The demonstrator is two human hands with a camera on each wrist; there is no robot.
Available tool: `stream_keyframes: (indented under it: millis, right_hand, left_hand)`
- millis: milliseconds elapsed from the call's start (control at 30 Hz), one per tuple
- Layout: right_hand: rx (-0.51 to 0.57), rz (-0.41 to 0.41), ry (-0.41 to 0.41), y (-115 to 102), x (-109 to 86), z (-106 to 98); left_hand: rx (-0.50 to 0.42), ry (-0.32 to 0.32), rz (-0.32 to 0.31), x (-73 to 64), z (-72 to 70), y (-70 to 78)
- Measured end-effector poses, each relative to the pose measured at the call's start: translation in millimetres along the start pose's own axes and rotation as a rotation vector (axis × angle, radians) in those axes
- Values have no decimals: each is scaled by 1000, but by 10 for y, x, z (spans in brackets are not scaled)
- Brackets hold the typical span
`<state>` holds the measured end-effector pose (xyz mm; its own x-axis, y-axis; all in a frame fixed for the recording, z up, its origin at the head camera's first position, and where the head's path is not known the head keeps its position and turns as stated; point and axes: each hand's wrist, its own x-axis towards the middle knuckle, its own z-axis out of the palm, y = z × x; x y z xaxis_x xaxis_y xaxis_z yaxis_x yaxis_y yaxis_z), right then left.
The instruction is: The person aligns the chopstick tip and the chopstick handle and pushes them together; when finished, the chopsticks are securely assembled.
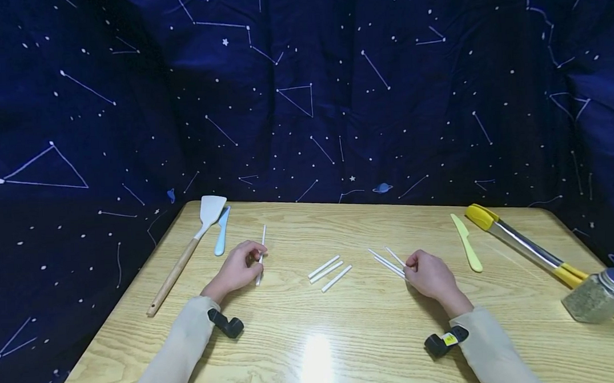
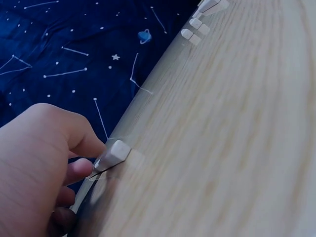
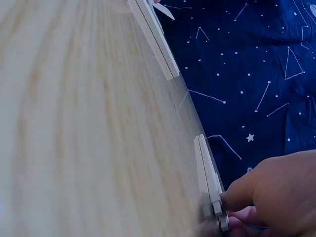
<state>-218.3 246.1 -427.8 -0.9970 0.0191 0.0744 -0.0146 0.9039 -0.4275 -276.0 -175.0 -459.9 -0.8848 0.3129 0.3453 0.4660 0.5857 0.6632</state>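
My left hand (image 1: 240,266) is low over the left part of the table, thumb and curled fingers pinching a slim white stick (image 1: 264,235). In the left wrist view that stick's square end (image 2: 120,149) shows close to the tabletop, beside the fingertips. On the right, my right hand (image 1: 431,274) has its fingers curled at the near ends of several white sticks (image 1: 384,260), slanting up and left from it. The right wrist view shows their blunt ends (image 3: 217,207) against the fingers, partly shadowed. Between both hands lie three more white sticks (image 1: 336,281), roughly parallel.
A white spatula (image 1: 179,271) with a wooden handle and a blue knife (image 1: 221,235) lie at left. To the right are a yellow-green knife (image 1: 466,241), yellow-tipped tongs (image 1: 528,246) and a glass jar (image 1: 597,299) of dried herbs. A dark starry curtain (image 1: 303,100) hangs behind the table (image 1: 273,353).
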Motion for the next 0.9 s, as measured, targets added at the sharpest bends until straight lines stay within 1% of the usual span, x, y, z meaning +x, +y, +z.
stream_keyframes:
  millis: [100, 200, 300, 433, 533, 600, 800, 900]
  right_hand:
    - [15, 4, -29, 3, 4, -3]
    - [44, 8, -54, 9, 15, -16]
    - [75, 1, -69, 6, 27, -40]
    - [115, -13, -91, -6, 41, -74]
    - [166, -12, -103, -14, 47, -104]
    - [203, -14, -106, -22, 48, -124]
    - [292, -57, -78, -42, 42, -167]
    - [336, -86, -52, -45, 42, -181]
  left_hand:
    - [-6, 38, -13, 6, 20, 12]
    - [-13, 84, -19, 15, 43, 56]
    - [-1, 126, -24, 19, 65, 122]
    - [32, 158, -38, 16, 106, 224]
    - [59, 158, -34, 13, 160, 310]
    - [74, 149, -18, 8, 203, 367]
    - [83, 117, 65, -10, 358, 511]
    - [86, 96, 88, -12, 435, 571]
